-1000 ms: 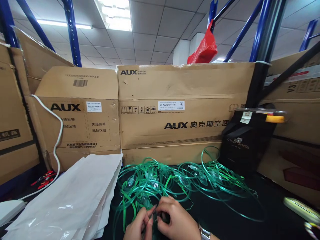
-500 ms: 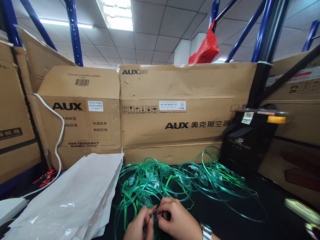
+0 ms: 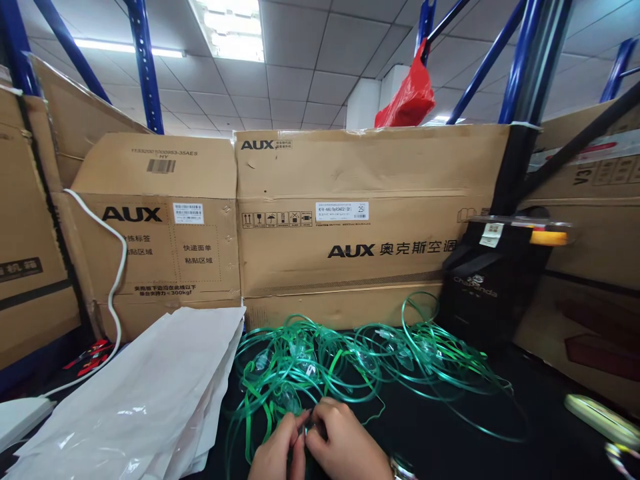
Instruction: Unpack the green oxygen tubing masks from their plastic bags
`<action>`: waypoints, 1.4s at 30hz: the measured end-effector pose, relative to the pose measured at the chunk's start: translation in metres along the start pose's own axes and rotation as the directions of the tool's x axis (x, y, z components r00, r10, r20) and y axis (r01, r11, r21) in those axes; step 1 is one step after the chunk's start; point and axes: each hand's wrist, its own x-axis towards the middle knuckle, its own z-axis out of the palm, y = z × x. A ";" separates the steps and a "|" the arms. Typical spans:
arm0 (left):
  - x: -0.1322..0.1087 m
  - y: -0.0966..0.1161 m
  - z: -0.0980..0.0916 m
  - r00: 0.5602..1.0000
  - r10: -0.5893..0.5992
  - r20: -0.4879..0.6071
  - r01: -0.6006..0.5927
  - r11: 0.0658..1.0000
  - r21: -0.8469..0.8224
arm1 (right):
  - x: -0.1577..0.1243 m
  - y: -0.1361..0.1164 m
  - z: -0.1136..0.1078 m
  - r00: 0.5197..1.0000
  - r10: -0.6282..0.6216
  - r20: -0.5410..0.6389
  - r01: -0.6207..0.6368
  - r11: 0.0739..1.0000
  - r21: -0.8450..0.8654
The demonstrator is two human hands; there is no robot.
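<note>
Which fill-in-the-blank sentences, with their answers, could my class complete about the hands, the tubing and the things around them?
1. Just beyond the bare left hand and the bare right hand lies tangled, translucent tubing coloured ____.
2. The pile of flat, glossy white packaging lies to the person's ____ of both hands.
3. The large Latin letters on the wide brown cardboard box read ____.
4. The crumpled plastic bag hanging high up is coloured ____.

Missing words: green; left; AUX; red.
</note>
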 end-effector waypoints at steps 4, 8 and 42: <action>0.002 -0.001 0.002 1.000 0.005 -0.011 -0.005 0.999 -0.032 | 0.001 0.000 0.001 1.000 0.028 -0.003 -0.028 0.999 0.023; 0.002 0.000 0.004 1.000 -0.007 0.008 0.007 0.998 -0.070 | 0.002 0.002 0.002 0.998 0.057 0.001 -0.057 0.998 0.039; 0.020 0.038 -0.032 0.873 -0.287 0.394 0.464 0.242 -0.852 | -0.002 0.016 -0.005 0.946 -0.191 -0.261 0.216 0.974 0.069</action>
